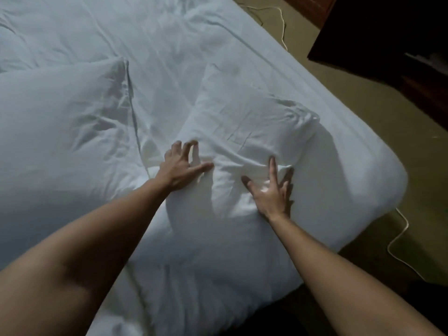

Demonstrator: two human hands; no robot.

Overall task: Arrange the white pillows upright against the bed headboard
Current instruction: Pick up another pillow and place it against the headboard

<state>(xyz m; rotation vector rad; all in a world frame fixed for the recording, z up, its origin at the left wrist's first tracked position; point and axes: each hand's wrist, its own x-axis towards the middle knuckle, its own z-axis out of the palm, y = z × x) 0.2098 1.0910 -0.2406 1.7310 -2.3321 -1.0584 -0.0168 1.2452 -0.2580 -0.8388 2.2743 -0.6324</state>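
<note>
A small white pillow [247, 122] lies flat near the right corner of the bed [169, 32]. My left hand [180, 167] rests on its left near edge with fingers spread. My right hand [272, 190] presses on its near edge, fingers splayed and dug into the fabric. A larger white pillow [63, 132] lies flat to the left, partly under my left forearm. No headboard shows in this view.
The bed's right corner [378, 173] drops to an olive carpet [388, 112]. A white cable [397, 238] runs along the floor beside the bed. Dark wooden furniture [392, 40] stands at the upper right.
</note>
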